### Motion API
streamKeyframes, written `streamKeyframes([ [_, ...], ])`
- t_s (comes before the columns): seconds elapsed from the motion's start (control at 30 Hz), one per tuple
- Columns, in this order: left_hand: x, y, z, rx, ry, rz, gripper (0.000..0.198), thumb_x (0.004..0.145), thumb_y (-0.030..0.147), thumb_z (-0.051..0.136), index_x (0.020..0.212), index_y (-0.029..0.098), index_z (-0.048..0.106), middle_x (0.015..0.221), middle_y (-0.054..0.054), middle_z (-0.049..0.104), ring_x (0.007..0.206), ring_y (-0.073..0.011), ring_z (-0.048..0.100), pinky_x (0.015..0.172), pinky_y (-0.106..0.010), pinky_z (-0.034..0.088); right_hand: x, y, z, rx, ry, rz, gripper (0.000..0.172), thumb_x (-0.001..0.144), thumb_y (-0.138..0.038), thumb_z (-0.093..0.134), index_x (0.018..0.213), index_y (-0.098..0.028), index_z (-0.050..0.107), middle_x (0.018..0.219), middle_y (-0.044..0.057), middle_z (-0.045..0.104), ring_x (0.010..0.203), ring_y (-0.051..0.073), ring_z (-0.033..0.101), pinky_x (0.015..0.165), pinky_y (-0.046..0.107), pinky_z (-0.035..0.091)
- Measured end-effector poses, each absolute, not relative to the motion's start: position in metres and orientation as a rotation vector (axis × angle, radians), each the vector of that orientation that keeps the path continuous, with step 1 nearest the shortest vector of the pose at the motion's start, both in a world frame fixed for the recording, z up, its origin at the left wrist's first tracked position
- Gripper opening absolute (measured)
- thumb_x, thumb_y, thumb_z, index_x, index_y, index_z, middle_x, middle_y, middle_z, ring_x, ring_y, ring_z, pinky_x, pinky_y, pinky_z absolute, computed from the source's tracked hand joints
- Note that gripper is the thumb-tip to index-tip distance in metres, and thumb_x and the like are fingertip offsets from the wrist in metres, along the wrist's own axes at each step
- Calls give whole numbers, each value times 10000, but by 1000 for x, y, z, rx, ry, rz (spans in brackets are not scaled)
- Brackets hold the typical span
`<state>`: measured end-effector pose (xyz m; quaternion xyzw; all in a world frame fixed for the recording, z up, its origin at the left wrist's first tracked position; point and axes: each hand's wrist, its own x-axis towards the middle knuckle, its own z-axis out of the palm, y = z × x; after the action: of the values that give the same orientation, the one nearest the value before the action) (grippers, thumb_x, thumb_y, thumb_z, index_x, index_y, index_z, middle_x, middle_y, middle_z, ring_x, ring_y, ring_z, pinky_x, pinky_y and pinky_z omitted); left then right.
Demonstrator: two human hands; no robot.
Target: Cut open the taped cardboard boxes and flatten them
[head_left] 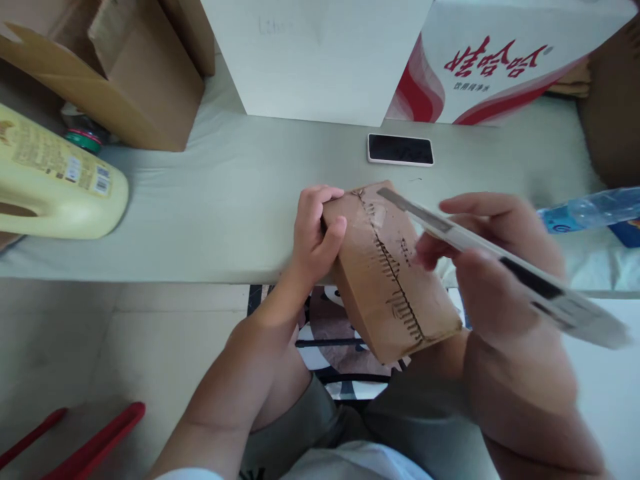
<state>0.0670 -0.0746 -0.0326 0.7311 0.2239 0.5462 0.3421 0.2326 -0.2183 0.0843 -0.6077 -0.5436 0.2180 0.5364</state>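
A small brown cardboard box (360, 293) is tilted between my lap and the edge of the pale covered surface. Along its top runs a dark lengthwise seam with many short marks across it. My left hand (320, 233) grips the box's far left corner, thumb on top and fingers over the edge. In my right hand (505, 267) is a white utility knife (500, 255), its tip above the far right part of the box. That hand is slightly blurred and its fingers are closed round the handle.
Behind the box lies a phone (400, 149). White cartons (320, 67) stand at the back, with an open cardboard box (145, 80) and a yellow jug (60, 180) at left. A clear plastic bottle (595, 210) lies at right. Red handles (100, 443) show at lower left.
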Motion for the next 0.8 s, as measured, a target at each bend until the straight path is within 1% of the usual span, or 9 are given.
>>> streamKeyframes([
  [0.07, 67, -75, -32, 1886, 573, 1423, 311, 1032, 495, 543, 1239, 277, 623, 1187, -103, 631, 1151, -273, 626, 1047, -482, 525, 232, -215, 77, -1534, -1365, 524, 259, 963, -468, 680, 1137, -281, 720, 857, 8, 748, 681, 176, 670, 579, 306, 514],
  [0.13, 67, -75, -30, 1867, 564, 1417, 319, 1027, 511, 553, 1231, 278, 631, 1177, -101, 641, 1145, -274, 628, 1040, -487, 525, 234, -212, 70, -1587, -1438, 534, 229, 980, -420, 653, 1153, -282, 715, 885, 9, 753, 691, 170, 677, 600, 301, 531],
  [0.33, 68, -78, -29, 1820, 582, 1343, 359, 1020, 565, 547, 1234, 288, 626, 1187, -94, 671, 1151, -273, 641, 1048, -484, 525, 238, -214, 62, -1621, -1487, 454, 242, 989, -422, 603, 1171, -282, 681, 867, 18, 746, 670, 189, 681, 603, 332, 557],
  [0.43, 70, -77, -30, 1795, 580, 1322, 372, 1020, 567, 546, 1244, 279, 617, 1203, -94, 676, 1166, -272, 649, 1053, -472, 525, 236, -212, 69, -1645, -1565, 429, 250, 964, -373, 626, 1191, -278, 668, 861, 15, 752, 675, 195, 697, 615, 336, 565],
  [0.57, 70, -76, -32, 1777, 595, 1291, 399, 1011, 590, 548, 1244, 271, 607, 1225, -99, 683, 1190, -282, 654, 1068, -478, 529, 234, -208, 81, -1706, -1703, 364, 267, 924, -284, 652, 1189, -277, 678, 917, 27, 773, 712, 196, 712, 661, 336, 581],
  [0.67, 69, -75, -34, 1783, 592, 1267, 386, 1020, 581, 533, 1252, 280, 602, 1256, -103, 681, 1209, -284, 650, 1085, -487, 523, 233, -207, 84, -1719, -1707, 336, 259, 918, -267, 651, 1174, -277, 692, 959, 42, 781, 755, 203, 729, 680, 337, 588],
  [0.8, 69, -75, -35, 1780, 572, 1266, 398, 1018, 588, 536, 1263, 280, 599, 1257, -98, 682, 1210, -277, 652, 1079, -468, 521, 233, -207, 83, -1700, -1690, 345, 261, 914, -240, 631, 1166, -272, 689, 995, 48, 787, 803, 211, 752, 710, 347, 603],
])
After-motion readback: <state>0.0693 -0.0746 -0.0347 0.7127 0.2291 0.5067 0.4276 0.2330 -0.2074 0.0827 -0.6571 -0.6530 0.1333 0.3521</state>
